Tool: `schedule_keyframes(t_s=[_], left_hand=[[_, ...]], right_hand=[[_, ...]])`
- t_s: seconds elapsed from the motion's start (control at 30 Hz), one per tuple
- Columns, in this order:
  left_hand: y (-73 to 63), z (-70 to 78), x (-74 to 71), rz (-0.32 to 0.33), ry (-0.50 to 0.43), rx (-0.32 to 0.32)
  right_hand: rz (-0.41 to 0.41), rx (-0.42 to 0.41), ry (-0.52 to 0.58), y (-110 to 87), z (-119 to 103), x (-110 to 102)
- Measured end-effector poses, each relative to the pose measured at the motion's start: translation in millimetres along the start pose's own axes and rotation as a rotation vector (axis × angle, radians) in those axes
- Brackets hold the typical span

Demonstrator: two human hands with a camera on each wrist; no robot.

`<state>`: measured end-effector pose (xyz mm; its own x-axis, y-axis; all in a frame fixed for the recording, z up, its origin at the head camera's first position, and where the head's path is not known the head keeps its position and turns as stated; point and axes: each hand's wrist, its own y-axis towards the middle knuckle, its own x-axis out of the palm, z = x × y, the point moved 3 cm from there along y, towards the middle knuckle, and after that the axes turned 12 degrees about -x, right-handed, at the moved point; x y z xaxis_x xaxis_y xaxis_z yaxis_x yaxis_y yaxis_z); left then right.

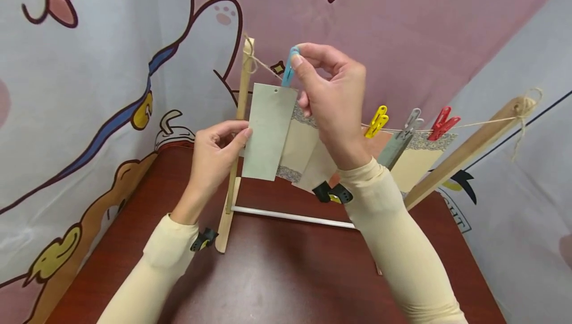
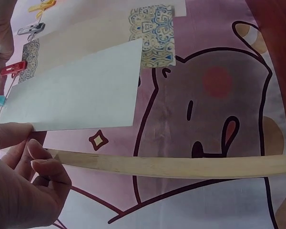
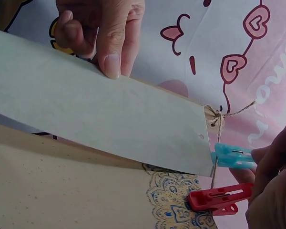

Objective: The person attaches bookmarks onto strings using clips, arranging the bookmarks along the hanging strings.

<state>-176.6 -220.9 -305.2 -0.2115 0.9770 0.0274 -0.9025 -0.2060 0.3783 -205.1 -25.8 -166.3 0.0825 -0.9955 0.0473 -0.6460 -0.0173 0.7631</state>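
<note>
A pale green paper card [image 1: 268, 135] with a small punched hole hangs upright by the left end of the twine. My left hand [image 1: 221, 148] pinches its left edge between thumb and fingers. Between the thumb and fingers of my right hand [image 1: 337, 93] is a blue clothespin [image 1: 289, 68], its tip at the card's top right corner. In the right wrist view the blue clothespin [image 3: 233, 156] meets the twine and the card's corner; whether it grips the card I cannot tell. A red clothespin [image 3: 219, 197] sits just beside it on a lace-patterned card [image 3: 176, 195].
Along the twine, yellow [image 1: 377, 121], grey [image 1: 412, 121] and red [image 1: 443, 124] clothespins hold more cards. Wooden posts stand at left [image 1: 243, 81] and right [image 1: 469, 150], with a white rod [image 1: 290, 216] low between them on the dark red table [image 1: 268, 274].
</note>
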Motion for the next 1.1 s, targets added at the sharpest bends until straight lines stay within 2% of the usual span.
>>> schedule_keyframes(t_s=[0.17,0.4,0.73,1.1], left_hand=[[1.2,1.2,3.1,-0.004,0.016,-0.005],[1.6,1.6,5.3,-0.015,0.008,-0.008],[3.6,2.5,5.0,-0.036,-0.017,-0.028],[3.0,1.0,2.5,-0.035,-0.03,-0.039]], right_hand=[[-0.011,0.092,0.02,1.0,0.1,-1.6],[-0.043,0.155,0.006,-0.4,2.5,-2.7],[-0.078,0.172,-0.032,0.0,4.3,-0.3],[-0.188,0.187,-0.134,-1.1,0.2,2.4]])
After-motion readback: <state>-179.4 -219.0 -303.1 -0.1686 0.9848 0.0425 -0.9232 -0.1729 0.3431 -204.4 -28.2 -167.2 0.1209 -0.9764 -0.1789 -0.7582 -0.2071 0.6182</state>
